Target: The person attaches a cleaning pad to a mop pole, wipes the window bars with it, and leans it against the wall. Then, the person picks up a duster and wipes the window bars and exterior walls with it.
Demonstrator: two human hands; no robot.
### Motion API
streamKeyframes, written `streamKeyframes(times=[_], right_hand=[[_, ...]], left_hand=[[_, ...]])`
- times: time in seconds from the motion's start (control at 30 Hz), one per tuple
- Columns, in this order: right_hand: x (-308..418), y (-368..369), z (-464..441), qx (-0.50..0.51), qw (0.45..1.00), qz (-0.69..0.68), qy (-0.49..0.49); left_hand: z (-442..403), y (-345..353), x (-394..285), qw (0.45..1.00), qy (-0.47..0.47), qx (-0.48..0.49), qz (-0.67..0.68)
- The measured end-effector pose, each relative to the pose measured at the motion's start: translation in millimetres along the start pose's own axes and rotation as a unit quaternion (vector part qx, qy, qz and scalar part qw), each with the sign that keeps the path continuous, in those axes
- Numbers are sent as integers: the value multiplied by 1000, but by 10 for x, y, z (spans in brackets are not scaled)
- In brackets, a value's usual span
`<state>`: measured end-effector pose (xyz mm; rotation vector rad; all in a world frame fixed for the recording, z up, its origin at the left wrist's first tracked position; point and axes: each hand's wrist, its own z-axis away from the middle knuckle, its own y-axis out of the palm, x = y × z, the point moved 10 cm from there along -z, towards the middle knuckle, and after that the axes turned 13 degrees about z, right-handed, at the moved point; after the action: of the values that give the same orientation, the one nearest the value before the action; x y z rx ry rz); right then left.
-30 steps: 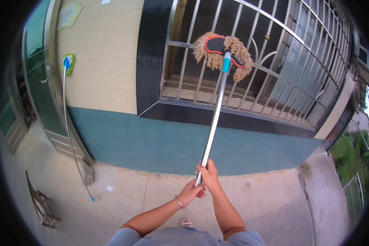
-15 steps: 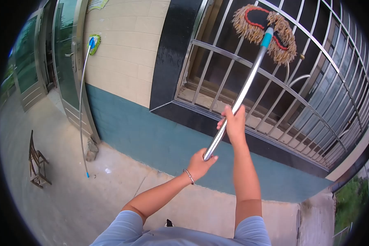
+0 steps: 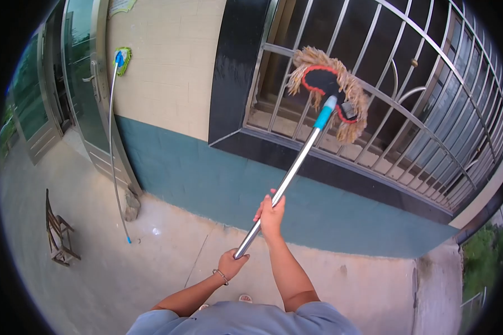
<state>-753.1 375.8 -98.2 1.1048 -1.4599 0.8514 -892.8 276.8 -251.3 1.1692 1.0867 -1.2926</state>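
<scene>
A mop [image 3: 292, 173] with a shiny metal pole, a teal collar and a beige string head slants up and to the right in front of me. My left hand [image 3: 233, 264] is wrapped round the lower end of its pole. Higher up the same pole, my right hand [image 3: 271, 216] grips it with closed fingers. The string mop head [image 3: 352, 131], trimmed in red around a dark plate, is in front of the metal window bars [image 3: 399, 106]; whether it touches them I cannot tell.
A second mop [image 3: 113, 117] with a green head leans on the wall beside the glass door [image 3: 84, 72]. A stone [image 3: 132, 206] lies at the wall's foot. On the concrete floor [image 3: 167, 268] stands a wooden chair [image 3: 58, 234] at the left.
Both my hands have drawn the mop down and to the left. Its head has dropped from the upper window bars to lower ones.
</scene>
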Motion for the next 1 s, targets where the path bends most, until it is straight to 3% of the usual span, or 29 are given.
streamKeyframes(times=[0.23,0.33,0.4,0.47,0.6,0.73,0.83,0.9,1.0], right_hand=[[-1440,-37,882,3,984,85,156],[-1588,24,1055,-2,977,93,192],[-1479,58,1043,-3,981,88,175],[-1308,158,980,7,984,61,168],[-841,522,957,54,988,59,135],[56,1134,560,132,988,76,-17],[529,1559,193,168,980,89,-50],[589,1783,27,180,977,91,-62],[307,1977,43,178,977,113,-27]], left_hand=[[844,-321,1255,991,-127,10,-49],[929,-435,1138,989,-133,5,-70],[977,-530,971,991,-125,-30,-25],[894,-550,834,997,-46,-35,-59],[849,-686,627,996,-57,-71,-2],[437,-834,-13,995,18,-89,50],[57,-878,-382,991,11,-85,102],[-49,-833,-467,971,-96,-64,211],[-99,-1064,-186,976,-97,-75,182]])
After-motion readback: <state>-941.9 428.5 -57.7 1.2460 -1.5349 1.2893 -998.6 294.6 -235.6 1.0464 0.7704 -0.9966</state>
